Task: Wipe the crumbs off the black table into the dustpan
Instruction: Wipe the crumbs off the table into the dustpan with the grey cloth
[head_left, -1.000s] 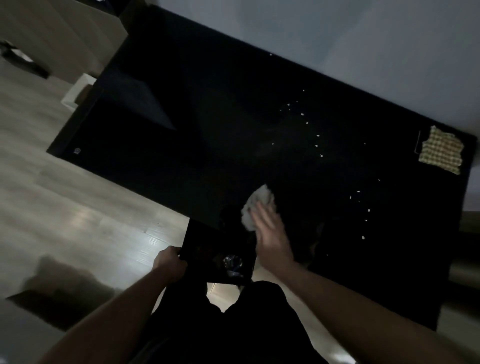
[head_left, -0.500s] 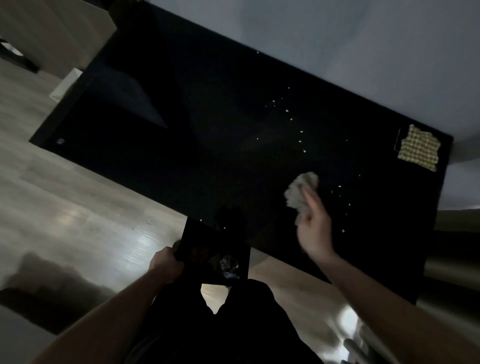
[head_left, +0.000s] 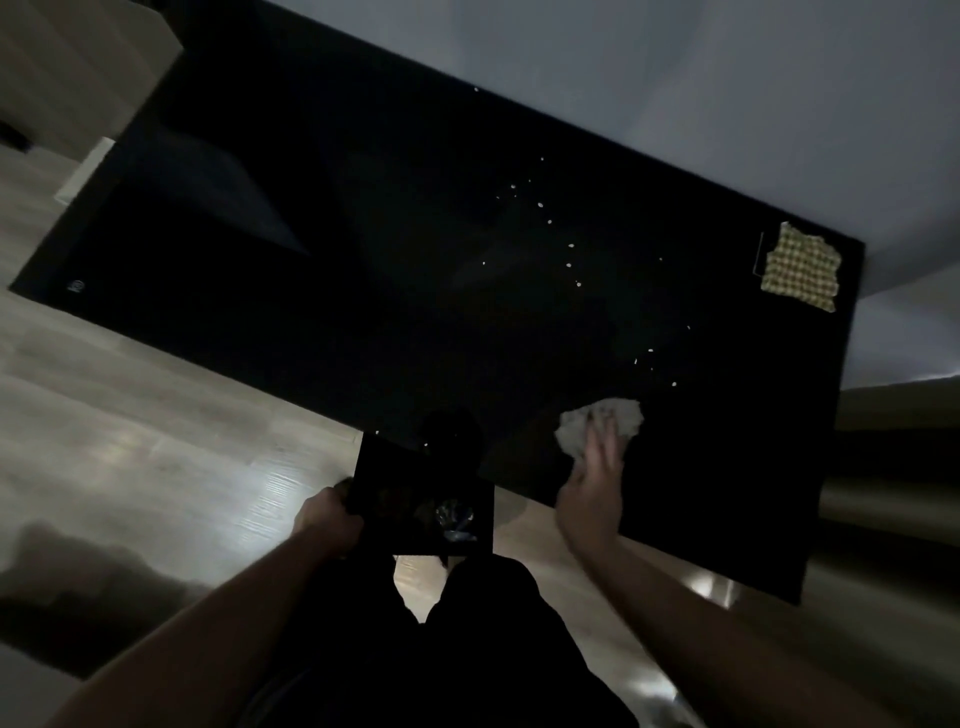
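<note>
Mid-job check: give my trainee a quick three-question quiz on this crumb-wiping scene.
1. True or false: the left hand holds the dustpan at the table edge nearest the person.
2. What does the right hand press on the table? A) sponge B) crumpled wipe C) brush
3. What lies at the table's far right corner?

Key:
1. True.
2. B, the crumpled wipe, under the fingers.
3. A checkered cloth. Crumbs still lie scattered mid-table.
</note>
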